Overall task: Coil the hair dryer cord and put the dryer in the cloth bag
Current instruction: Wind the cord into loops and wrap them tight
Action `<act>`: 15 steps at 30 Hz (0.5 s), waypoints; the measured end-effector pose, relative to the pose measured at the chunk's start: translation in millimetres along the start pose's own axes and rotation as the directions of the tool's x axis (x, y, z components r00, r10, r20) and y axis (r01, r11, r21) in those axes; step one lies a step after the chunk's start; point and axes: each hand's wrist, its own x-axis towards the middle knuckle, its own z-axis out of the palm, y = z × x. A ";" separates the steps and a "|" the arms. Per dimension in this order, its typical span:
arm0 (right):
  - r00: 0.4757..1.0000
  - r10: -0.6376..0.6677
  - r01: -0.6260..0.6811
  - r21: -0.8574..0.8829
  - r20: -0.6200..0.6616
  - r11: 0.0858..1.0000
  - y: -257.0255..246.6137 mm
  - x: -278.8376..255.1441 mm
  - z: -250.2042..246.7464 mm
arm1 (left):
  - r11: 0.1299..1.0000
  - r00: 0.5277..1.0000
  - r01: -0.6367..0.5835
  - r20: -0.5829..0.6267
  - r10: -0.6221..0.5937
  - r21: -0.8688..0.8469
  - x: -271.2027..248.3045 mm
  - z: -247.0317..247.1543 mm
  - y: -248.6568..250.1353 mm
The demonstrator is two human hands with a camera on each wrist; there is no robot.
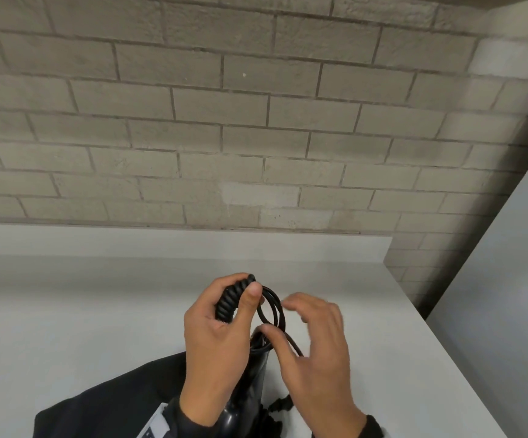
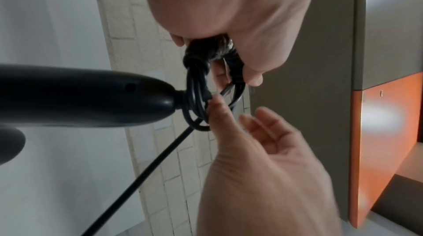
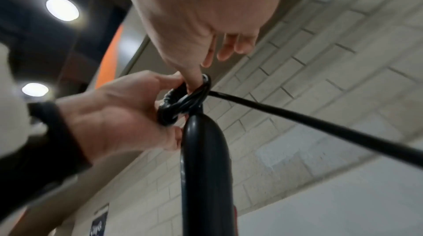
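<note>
The black hair dryer [image 1: 254,371] is at the table's near edge, its handle [image 2: 80,95] pointing toward the wall. Part of its body is hidden under my left wrist. My left hand [image 1: 240,287] grips a bundle of coiled cord [image 1: 229,300] just beyond the handle end [image 3: 203,158]. Several thin loops [image 1: 272,306] hang from that bundle. My right hand [image 1: 288,314] has its thumb against the loops and its fingers spread loose and blurred. A free stretch of cord [image 3: 320,126] runs off from the loops. The black cloth bag [image 1: 114,399] lies flat at lower left.
The white table [image 1: 66,311] ends at a grey brick wall [image 1: 256,137] behind. The table's edge slants along the right, with a pale panel [image 1: 509,279] beyond it. A small dark piece [image 1: 280,403] lies right of the dryer; I cannot tell what it is.
</note>
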 end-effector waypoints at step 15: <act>0.959 0.243 -0.248 0.015 0.146 0.969 -38.8 -1.2 1.7 | 0.986 0.986 -0.119 -0.101 0.131 0.119 -10.7 1.2 -9.4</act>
